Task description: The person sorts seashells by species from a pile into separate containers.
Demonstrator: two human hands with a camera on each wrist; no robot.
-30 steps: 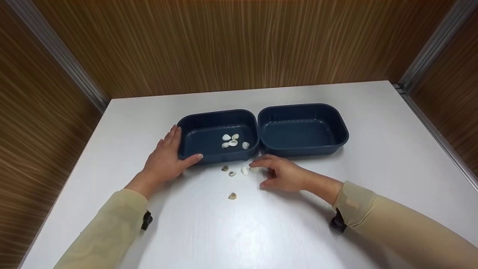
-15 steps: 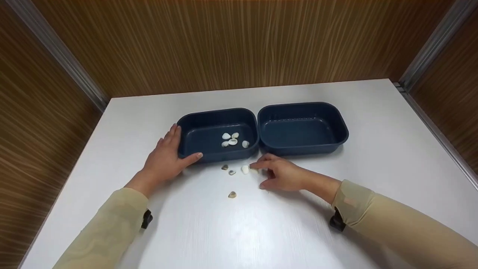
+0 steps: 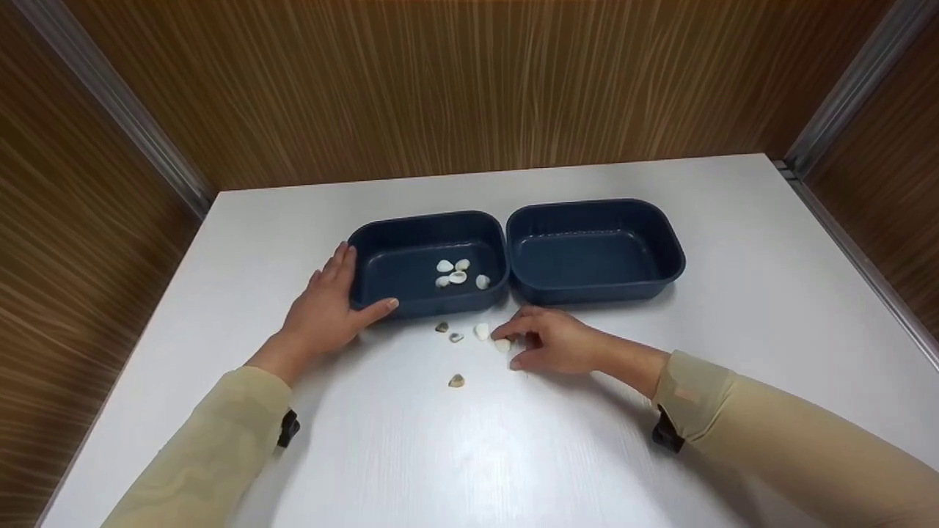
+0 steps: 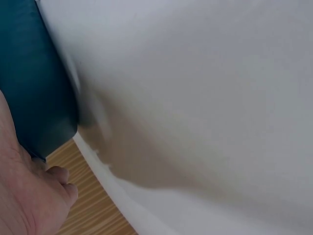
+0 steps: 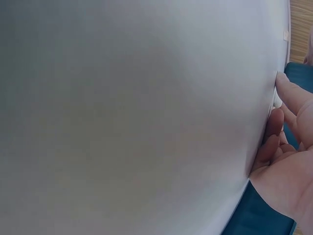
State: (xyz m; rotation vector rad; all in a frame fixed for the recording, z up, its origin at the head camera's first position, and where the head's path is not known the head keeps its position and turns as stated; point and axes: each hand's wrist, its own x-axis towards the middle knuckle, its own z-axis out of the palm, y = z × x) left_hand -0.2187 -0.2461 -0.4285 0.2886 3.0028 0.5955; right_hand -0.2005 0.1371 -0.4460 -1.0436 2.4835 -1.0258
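My left hand (image 3: 323, 315) rests against the left end of the left dark blue bin (image 3: 403, 301), its thumb along the front wall. In the left wrist view the hand lies at that bin's side. My right hand (image 3: 554, 341) is low over the table in front of where the two bins meet. Its index fingertip touches a white seashell (image 3: 502, 345), while the thumb stands apart from it. Close to its left lies another white seashell (image 3: 481, 331). Several white seashells (image 3: 458, 277) sit inside the left bin.
A second dark blue bin (image 3: 594, 292) stands beside the first on the right, nothing inside it. Small brownish seashells lie on the white table (image 3: 411, 440): one shell (image 3: 441, 327) near the left bin, another (image 3: 456, 381) nearer me. Wood-grain panels (image 3: 469, 88) enclose the back and sides.
The white seashell under my right index finger has slid slightly toward me and shows more, between finger and thumb. The left hand keeps its place on the bin.
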